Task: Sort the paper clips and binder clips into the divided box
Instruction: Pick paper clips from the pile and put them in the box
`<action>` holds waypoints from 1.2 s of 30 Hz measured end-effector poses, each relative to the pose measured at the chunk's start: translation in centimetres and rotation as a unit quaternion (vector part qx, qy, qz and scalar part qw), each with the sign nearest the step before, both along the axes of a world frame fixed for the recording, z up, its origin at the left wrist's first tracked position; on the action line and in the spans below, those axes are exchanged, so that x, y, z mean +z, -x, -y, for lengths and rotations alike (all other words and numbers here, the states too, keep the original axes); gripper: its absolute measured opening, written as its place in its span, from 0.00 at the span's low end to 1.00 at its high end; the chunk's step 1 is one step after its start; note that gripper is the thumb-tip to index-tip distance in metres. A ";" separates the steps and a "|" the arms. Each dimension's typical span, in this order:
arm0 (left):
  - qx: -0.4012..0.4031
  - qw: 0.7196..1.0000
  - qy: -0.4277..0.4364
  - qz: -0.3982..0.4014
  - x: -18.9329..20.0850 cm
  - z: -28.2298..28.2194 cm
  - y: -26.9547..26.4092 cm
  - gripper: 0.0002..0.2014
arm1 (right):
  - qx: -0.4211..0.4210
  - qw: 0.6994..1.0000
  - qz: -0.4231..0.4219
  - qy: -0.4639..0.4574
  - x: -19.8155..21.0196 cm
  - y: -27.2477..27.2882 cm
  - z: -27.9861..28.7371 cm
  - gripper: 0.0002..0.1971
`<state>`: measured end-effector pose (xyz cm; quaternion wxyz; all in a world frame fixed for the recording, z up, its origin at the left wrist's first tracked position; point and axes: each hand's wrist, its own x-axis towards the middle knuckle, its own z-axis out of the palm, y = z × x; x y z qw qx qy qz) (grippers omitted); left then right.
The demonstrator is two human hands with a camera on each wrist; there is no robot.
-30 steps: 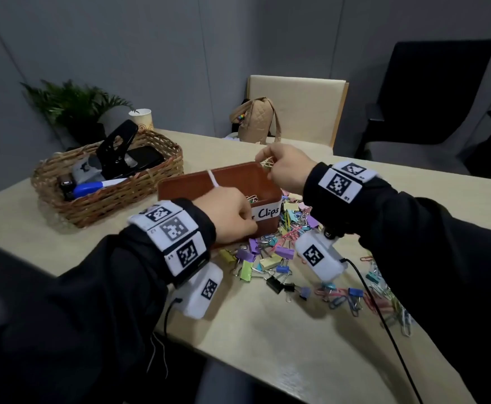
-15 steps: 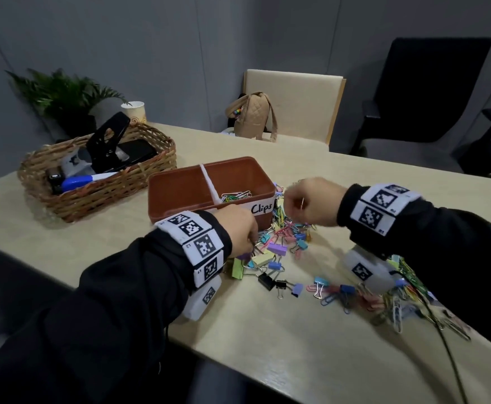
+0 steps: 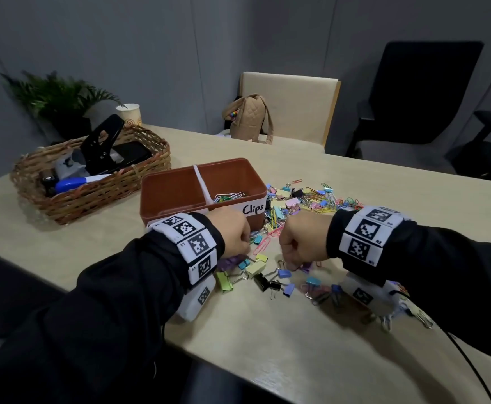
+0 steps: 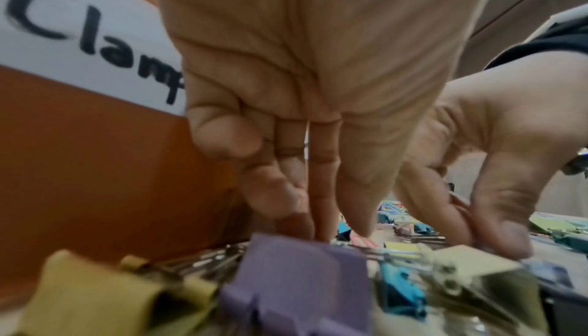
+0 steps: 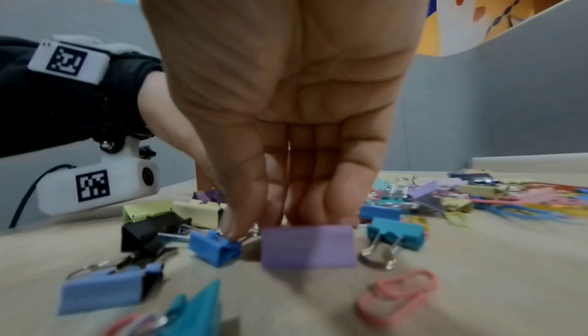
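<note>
The brown divided box [image 3: 180, 174] has a white divider; several paper clips [image 3: 229, 196] lie in its right compartment, labelled "Clips". A mixed pile of coloured binder clips and paper clips [image 3: 302, 199] spreads to the right of and in front of the box. My left hand [image 3: 245, 243] reaches down into the pile at the box's front wall [image 4: 95, 178], and a purple binder clip [image 4: 296, 278] hides its fingertips. My right hand [image 5: 270, 226] points straight down, its fingertips meeting on another purple binder clip [image 5: 307, 246]. Its thumb touches a blue binder clip [image 5: 216, 246].
A wicker basket [image 3: 92, 199] with a hole punch and a marker stands left of the box, with a paper cup [image 3: 129, 113] and a plant [image 3: 55, 97] behind it. A beige chair [image 3: 291, 106] holds a bag. A cable [image 3: 466, 357] trails over the table's near edge.
My right hand came down from over the box's right compartment to the loose clips in front. My left hand slid off the box front into the pile.
</note>
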<state>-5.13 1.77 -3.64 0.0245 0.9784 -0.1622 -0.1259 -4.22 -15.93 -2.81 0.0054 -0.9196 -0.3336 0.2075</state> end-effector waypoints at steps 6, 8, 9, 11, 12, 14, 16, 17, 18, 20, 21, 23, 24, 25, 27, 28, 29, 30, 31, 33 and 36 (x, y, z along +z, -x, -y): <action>0.001 1.000 -0.005 0.031 0.3 1.1 -0.4 0.18 | -0.018 0.998 0.057 -0.022 0.1 -1.0 0.4 0.20; 0.006 0.999 -0.027 0.017 0.3 1.5 -0.6 0.20 | 0.012 0.999 0.044 0.009 -0.3 -0.9 -0.1 0.27; 0.007 0.999 -0.042 0.011 0.3 1.6 -0.6 0.19 | 0.021 0.999 0.037 0.022 -0.5 -0.8 -0.2 0.27; -0.001 0.998 -0.056 0.008 0.3 1.7 -0.6 0.17 | 0.023 0.999 0.035 0.030 -0.7 -0.8 -0.1 0.25; -0.006 0.999 -0.050 0.009 0.3 1.7 -0.6 0.16 | 0.015 0.999 0.037 0.021 -0.7 -0.9 0.1 0.22; -0.011 1.000 -0.016 0.005 0.3 1.6 -0.7 0.15 | -0.005 0.999 0.045 0.006 -0.6 -0.9 0.5 0.16; -0.016 1.000 0.013 -0.007 0.3 1.5 -0.7 0.14 | -0.010 0.998 0.055 0.006 -0.8 -0.9 0.9 0.10; -0.020 0.999 0.021 -0.012 0.2 1.5 -0.8 0.14 | -0.009 0.998 0.064 0.010 -0.9 -0.9 1.0 0.07; -0.023 0.999 0.028 -0.015 0.1 1.6 -0.9 0.13 | -0.009 0.997 0.071 0.016 -1.0 -0.9 1.1 0.04; -0.021 0.999 0.036 -0.012 -0.1 1.7 -1.1 0.10 | -0.003 0.996 0.088 0.023 -1.0 -0.8 1.2 0.06; -0.022 0.999 0.035 -0.007 -0.1 1.8 -1.2 0.08 | -0.002 0.995 0.093 0.023 -0.9 -0.8 1.2 0.07; -0.026 0.999 0.028 -0.008 -0.2 1.9 -1.3 0.09 | -0.003 0.996 0.083 0.021 -0.8 -0.7 1.2 0.08; -0.025 0.999 0.028 -0.012 -0.4 2.0 -1.3 0.09 | -0.001 0.997 0.074 0.025 -0.9 -0.7 1.2 0.10; -0.022 0.999 0.029 -0.016 -0.5 2.2 -1.4 0.10 | 0.005 0.997 0.066 0.035 -0.9 -0.7 1.2 0.13; -0.015 0.999 0.035 -0.018 -0.7 2.5 -1.4 0.10 | 0.017 0.997 0.056 0.047 -1.1 -0.8 1.3 0.12; -0.016 0.999 0.036 -0.019 -0.8 2.7 -1.4 0.10 | 0.021 0.997 0.051 0.047 -1.1 -0.9 1.4 0.10; -0.018 0.999 0.035 -0.018 -0.8 2.9 -1.4 0.09 | 0.022 0.998 0.045 0.046 -1.0 -0.8 1.6 0.07; -0.018 0.999 0.040 -0.015 -0.7 3.1 -1.4 0.08 | 0.019 0.998 0.039 0.044 -1.1 -0.9 1.8 0.05; -0.014 0.998 0.052 -0.014 -0.6 3.1 -1.5 0.07 | 0.012 0.999 0.033 0.037 -1.1 -0.8 2.0 0.06; 0.003 0.997 0.080 -0.008 -0.3 3.0 -1.5 0.11 | -0.011 1.000 0.014 0.010 -1.0 -0.6 2.6 0.08; -0.006 0.998 0.061 0.013 0.3 2.4 -1.6 0.14 | -0.062 0.996 0.013 -0.062 -0.7 -0.5 3.5 0.06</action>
